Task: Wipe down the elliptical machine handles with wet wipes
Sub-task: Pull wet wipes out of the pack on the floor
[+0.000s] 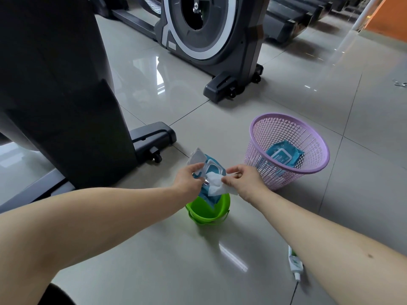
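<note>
Green bucket (207,217) stands on glossy grey tile floor (154,260), near centre of view. Purple mesh basket (277,179) upright to right of it, close but apart. White-green tube (295,264) lies on floor at lower right, cap end toward bottom edge. Row of dark treadmills (284,29) at far top. White pole (370,12) beside orange wall (389,20) in top right corner.
</note>
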`<state>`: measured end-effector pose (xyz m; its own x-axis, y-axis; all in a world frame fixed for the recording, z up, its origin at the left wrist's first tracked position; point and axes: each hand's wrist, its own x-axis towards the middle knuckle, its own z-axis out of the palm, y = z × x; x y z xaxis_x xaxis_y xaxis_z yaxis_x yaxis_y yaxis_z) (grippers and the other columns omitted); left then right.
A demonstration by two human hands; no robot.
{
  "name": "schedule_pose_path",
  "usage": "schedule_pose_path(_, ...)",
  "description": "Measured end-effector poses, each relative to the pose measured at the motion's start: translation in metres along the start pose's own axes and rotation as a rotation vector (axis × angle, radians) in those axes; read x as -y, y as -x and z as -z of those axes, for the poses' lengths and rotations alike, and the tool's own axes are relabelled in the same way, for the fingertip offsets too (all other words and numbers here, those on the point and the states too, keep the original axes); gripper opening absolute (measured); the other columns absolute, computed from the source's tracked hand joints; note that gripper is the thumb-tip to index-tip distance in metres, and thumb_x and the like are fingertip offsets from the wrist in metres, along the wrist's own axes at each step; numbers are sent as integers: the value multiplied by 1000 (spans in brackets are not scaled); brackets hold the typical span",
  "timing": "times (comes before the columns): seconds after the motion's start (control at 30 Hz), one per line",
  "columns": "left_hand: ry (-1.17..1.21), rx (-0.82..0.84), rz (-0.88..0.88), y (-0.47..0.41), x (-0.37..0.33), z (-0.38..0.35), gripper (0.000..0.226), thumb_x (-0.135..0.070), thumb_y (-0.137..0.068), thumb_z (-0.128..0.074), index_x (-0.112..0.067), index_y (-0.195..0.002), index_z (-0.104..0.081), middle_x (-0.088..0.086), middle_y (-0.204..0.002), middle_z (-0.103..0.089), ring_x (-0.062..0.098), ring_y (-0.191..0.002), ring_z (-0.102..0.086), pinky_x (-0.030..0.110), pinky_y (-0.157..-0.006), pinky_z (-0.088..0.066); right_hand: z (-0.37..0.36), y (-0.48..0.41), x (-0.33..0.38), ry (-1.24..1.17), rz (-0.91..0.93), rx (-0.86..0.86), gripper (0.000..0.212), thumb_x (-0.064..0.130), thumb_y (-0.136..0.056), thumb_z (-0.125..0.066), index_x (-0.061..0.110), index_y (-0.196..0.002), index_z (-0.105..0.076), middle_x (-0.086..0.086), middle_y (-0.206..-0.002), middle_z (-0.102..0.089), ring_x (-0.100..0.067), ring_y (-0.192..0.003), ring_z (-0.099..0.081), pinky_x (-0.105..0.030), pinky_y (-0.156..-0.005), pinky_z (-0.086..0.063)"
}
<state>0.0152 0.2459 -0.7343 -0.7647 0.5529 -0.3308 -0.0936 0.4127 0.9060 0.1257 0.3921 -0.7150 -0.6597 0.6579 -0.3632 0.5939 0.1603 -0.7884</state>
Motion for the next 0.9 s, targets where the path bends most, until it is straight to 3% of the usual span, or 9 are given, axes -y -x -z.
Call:
schedule_pose_path(0.13, 0, 21, 24, -1, 1, 1, 51, -3, -98, -62, -24, -143, -59, 0, -135, -61, 21, -112, -64, 32, -100, -55, 4, -2, 7, -119, 51, -92, 14, 23, -92, -78, 12, -90, -70, -3, -89, -72, -18, -85, -68, -31, -77, -58)
schedule_pose_path(0.27, -14, 59, 51, -1, 3, -2, 51, -4, -97, -64, -28, -142, -61, 0, -129, -61, 24, -111, -66, 38, -98, -58, 5, -5, 24, -313, 71, -158, 25, 34, -92, -75, 13, -80, -69, 1, -78, -69, -11, -68, -58, -21, -60, -48)
schedule_pose_path(0.37, 2, 79, 56, 0, 5, -4, 49, -5, -95, -67, -27, -139, -63, 1, -127, -64, 23, -105, -69, 35, -92, -61, 4, -1, 28, -365, 31, -59, 32, 44, -88, -74, 12, -85, -73, -2, -84, -73, -15, -75, -63, -24, -65, -53)
schedule_pose_path(0.43, -15, 78, 40, 0, 7, -4, 50, -8, -93, -68, -28, -139, -64, 3, -127, -68, 22, -101, -71, 33, -89, -61, 6, 2, 25, -386, 49, 44, 24, 27, -87, -80, 10, -102, -73, -5, -94, -74, -17, -85, -67, -23, -73, -57)
schedule_pose_path(0.5, -32, 81, 36, 2, 7, -3, 51, -8, -93, -69, -29, -139, -63, 3, -125, -68, 21, -100, -71, 28, -85, -60, 8, 2, 21, -295, 77, 76, 35, 2, -87, -78, 8, -121, -69, -5, -105, -72, -15, -93, -68, -16, -73, -56)
schedule_pose_path(0.57, -16, 93, 46, 2, 8, -3, 52, -6, -92, -70, -29, -138, -64, 3, -124, -68, 21, -98, -72, 26, -82, -61, 10, 1, 21, -211, 80, -14, 31, 0, -89, -73, 10, -118, -72, -2, -105, -72, -12, -92, -67, -14, -70, -54)
schedule_pose_path(0.7, 3, 106, 55, 2, 6, -6, 51, -5, -92, -71, -32, -135, -66, 2, -125, -68, 22, -97, -72, 29, -85, -62, 9, -1, 22, -240, 27, -177, 9, 16, -92, -70, 20, -86, -74, 3, -82, -67, -14, -79, -58, -28, -71, -49)
schedule_pose_path(0.83, 14, 113, 56, 1, 5, -6, 51, -7, -92, -71, -33, -135, -65, 1, -130, -66, 22, -103, -71, 35, -93, -61, 10, -3, 23, -310, -34, -245, 10, 18, -91, -68, 17, -82, -71, -4, -89, -70, -20, -86, -62, -38, -83, -57)
schedule_pose_path(0.9, 19, 109, 59, 0, 6, -5, 51, -6, -92, -71, -32, -136, -65, 1, -130, -66, 23, -105, -70, 35, -95, -60, 12, -3, 25, -441, -85, -287, 10, 16, -89, -66, 10, -83, -70, -11, -91, -71, -21, -82, -64, -38, -76, -57)
